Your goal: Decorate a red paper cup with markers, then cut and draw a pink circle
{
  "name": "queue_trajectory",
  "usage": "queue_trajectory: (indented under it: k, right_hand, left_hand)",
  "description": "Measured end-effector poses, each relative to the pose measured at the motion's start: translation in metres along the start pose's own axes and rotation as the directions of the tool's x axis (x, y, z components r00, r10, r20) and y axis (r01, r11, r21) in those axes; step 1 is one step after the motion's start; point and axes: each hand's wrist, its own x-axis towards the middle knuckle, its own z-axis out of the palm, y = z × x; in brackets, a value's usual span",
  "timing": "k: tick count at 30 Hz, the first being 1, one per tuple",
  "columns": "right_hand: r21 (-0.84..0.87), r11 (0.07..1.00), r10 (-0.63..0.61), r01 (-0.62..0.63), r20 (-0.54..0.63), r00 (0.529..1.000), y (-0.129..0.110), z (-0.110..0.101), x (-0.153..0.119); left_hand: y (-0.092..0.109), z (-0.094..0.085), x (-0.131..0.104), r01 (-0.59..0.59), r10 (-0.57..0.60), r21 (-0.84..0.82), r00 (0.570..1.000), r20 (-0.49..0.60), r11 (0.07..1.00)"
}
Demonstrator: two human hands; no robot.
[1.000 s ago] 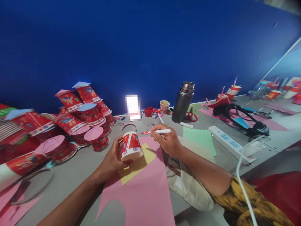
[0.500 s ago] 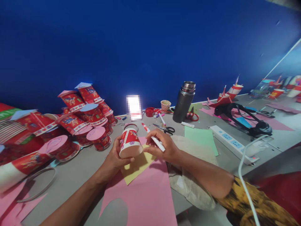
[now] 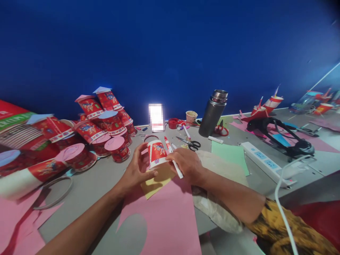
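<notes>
A red and white printed paper cup point(image 3: 158, 151) is gripped by my left hand point(image 3: 138, 165), its thumb and fingers around the left side. My right hand point(image 3: 187, 164) is closed on a white marker point(image 3: 177, 169) and sits against or very near the cup's right side. A red-and-white marker point(image 3: 167, 142) shows just beyond the right fingers. Below the cup lies a piece of yellow paper point(image 3: 156, 182) on a large pink sheet point(image 3: 170, 216) with a round cut-out. Black scissors point(image 3: 193, 144) lie beyond my right hand.
At the left are stacked red cups point(image 3: 87, 131) with paper tops. A dark thermos point(image 3: 214, 111) stands at the back. To the right are green paper point(image 3: 230, 156), a beige cloth point(image 3: 212, 166), a power strip point(image 3: 265, 163) with a white cable point(image 3: 281, 209), and a black headset-like frame point(image 3: 281, 138).
The cup has been turned more upright, so its wide rim no longer faces me. My right hand has come in closer to it with the marker. The whole view has shifted slightly.
</notes>
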Motion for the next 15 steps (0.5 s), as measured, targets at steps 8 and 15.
queue_trajectory:
  k: [8, 15]
  right_hand:
    - [-0.167, 0.968, -0.172, 0.185, 0.093, 0.981, -0.01, 0.0, 0.0]
    - [-0.082, 0.977, -0.185, 0.195, 0.122, 0.975, -0.012, -0.002, -0.001]
  left_hand:
    - [0.003, -0.016, 0.003, -0.184, 0.179, 0.455, 0.982, 0.054, 0.871]
    - [0.004, -0.016, 0.002, -0.2, 0.167, 0.495, 0.98, 0.112, 0.845]
